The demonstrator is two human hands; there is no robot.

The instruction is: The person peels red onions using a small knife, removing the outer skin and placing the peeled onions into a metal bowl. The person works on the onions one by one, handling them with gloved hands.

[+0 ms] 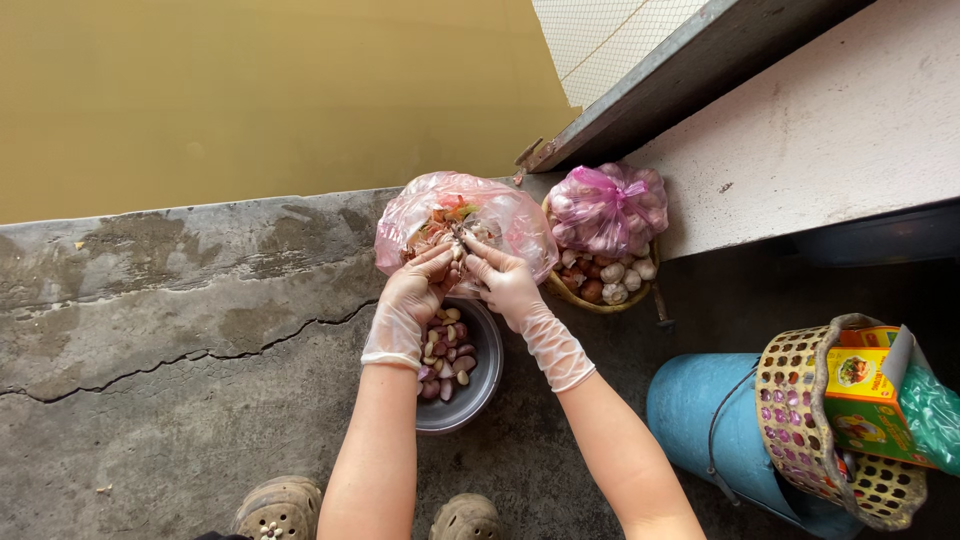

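Note:
Both my hands wear thin clear gloves and meet over an open pink plastic bag [510,215] of peel scraps. My left hand [418,288] and my right hand [503,280] pinch a small garlic clove [459,240] between their fingertips. Just below them stands a grey metal bowl [484,385] with several peeled garlic cloves and shallots. The clove is mostly hidden by my fingers.
A woven basket [570,288] of unpeeled garlic and shallots sits to the right, with a tied pink bag [608,208] on top. Further right are a blue bucket [700,420] and a woven basket [795,420] with a yellow box. A cracked concrete floor [180,330] lies left; my shoes [280,508] below.

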